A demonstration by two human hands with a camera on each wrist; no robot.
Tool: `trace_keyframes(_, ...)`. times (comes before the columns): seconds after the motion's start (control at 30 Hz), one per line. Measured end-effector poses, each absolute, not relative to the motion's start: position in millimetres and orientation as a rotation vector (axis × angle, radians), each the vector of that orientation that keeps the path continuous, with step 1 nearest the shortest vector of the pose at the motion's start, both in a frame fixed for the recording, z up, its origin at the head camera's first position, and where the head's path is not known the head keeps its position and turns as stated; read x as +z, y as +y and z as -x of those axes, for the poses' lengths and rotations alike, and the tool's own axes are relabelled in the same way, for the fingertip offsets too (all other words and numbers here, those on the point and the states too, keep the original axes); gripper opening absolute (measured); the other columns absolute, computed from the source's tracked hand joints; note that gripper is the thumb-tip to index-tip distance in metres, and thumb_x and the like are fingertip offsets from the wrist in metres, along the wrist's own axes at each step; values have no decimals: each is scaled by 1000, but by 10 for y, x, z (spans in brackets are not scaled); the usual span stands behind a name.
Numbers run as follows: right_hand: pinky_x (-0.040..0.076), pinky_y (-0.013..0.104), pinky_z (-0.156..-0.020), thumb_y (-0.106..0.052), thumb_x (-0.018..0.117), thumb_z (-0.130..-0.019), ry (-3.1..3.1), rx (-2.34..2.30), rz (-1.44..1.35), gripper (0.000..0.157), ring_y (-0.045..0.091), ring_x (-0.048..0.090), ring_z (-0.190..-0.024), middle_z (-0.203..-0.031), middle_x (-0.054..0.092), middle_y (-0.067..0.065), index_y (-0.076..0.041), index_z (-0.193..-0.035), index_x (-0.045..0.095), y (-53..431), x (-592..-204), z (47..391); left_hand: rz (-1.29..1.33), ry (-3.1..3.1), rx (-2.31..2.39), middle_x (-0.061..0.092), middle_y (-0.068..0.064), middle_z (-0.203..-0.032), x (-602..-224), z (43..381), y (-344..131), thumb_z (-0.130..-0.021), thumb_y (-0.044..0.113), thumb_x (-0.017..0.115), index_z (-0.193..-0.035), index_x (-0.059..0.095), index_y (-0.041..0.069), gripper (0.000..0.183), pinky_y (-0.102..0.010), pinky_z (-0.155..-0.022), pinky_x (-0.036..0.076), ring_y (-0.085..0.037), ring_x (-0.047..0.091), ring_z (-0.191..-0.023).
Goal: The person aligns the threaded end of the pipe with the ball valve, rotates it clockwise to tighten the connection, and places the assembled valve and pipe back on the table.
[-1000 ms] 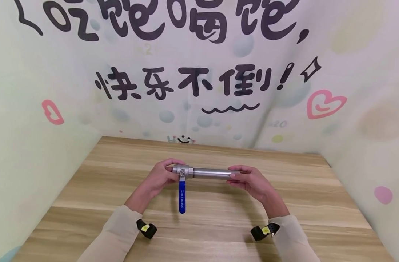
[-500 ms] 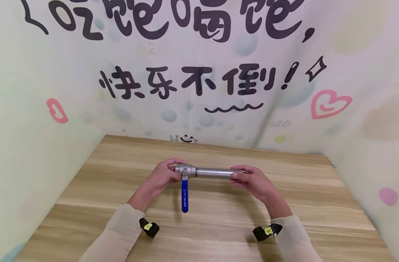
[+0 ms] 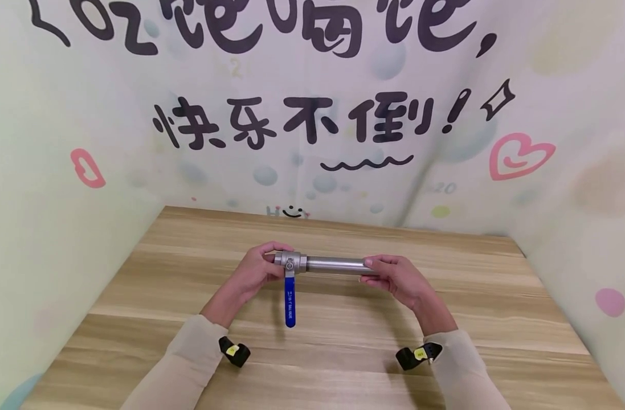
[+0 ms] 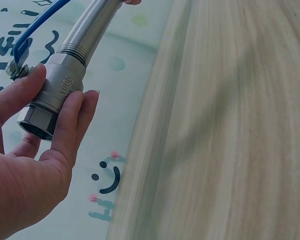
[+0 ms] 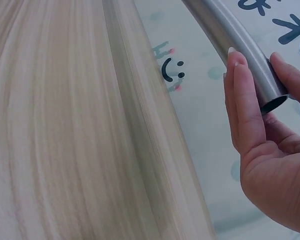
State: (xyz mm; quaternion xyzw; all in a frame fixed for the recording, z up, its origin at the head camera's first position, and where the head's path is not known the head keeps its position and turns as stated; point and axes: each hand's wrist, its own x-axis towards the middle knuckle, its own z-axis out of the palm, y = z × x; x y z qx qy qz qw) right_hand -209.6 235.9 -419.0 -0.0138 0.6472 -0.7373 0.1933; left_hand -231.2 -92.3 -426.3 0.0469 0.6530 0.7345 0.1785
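My left hand (image 3: 254, 274) grips a silver ball valve (image 4: 60, 82) by its body, thumb on one side and fingers on the other. The valve's blue lever handle (image 3: 290, 302) points toward me in the head view. A straight steel pipe (image 3: 338, 265) runs rightward from the valve, and threads show where the two meet in the left wrist view. At the pipe's far end my right hand (image 3: 398, 280) holds it between thumb and fingers; its open end shows in the right wrist view. Valve and pipe are held level above the table, casting a shadow.
A wood-grain table (image 3: 322, 364) lies below both hands. White walls (image 3: 240, 182) with black lettering and coloured drawings rise at its back and sides. Each wrist carries a small black camera (image 3: 235, 352) on a strap.
The fingers of my right hand have shifted round the pipe end, the upper ones dropping out of sight behind it. The left hand keeps its hold on the valve; the head view moves slightly.
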Motion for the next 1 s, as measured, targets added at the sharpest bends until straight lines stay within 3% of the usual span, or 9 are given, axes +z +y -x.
trace_keyframes(0.37, 56, 27, -77, -12, 64, -93, 1812, -2074, 12, 26, 20, 72, -83, -96, 68, 14, 8, -109, 61, 2362, -4184, 2094, -131, 1851, 2079, 65, -15, -112, -4258, 2310, -905, -66, -18, 62, -118, 63, 2, 56, -33, -74, 51, -21, 60, -90)
trace_keyframes(0.6, 56, 30, -79, -4, 63, -91, 1760, -2095, 74, 16, 21, 72, -84, -98, 70, 14, 2, -105, 68, 2406, -4186, 2074, -110, 1846, 2090, 63, -15, -116, -4263, 2293, -898, -63, -19, 60, -116, 65, 3, 57, -32, -72, 50, -24, 59, -93)
trace_keyframes(0.77, 55, 32, -84, 3, 65, -86, 1740, -2087, 128, 42, 22, 72, -87, -104, 67, 13, 11, -126, 55, 2407, -4169, 2059, -103, 1854, 2087, 62, -15, -116, -4258, 2288, -899, -63, -19, 60, -116, 64, 2, 57, -32, -72, 50, -24, 59, -94)
trace_keyframes(0.87, 54, 36, -87, 7, 65, -84, 1751, -2077, 154, 60, 23, 71, -88, -112, 59, 16, 9, -139, 42, 2408, -4162, 2052, -108, 1856, 2085, 63, -15, -116, -4257, 2288, -901, -64, -18, 60, -117, 64, 1, 57, -31, -71, 50, -24, 59, -94)
trace_keyframes(1.0, 51, 44, -92, 9, 64, -83, 1785, -2057, 183, 60, 25, 71, -89, -117, 52, 19, 1, -140, 45, 2410, -4159, 2044, -128, 1856, 2080, 63, -15, -117, -4249, 2290, -908, -64, -18, 60, -120, 62, -1, 58, -31, -71, 49, -24, 59, -94)
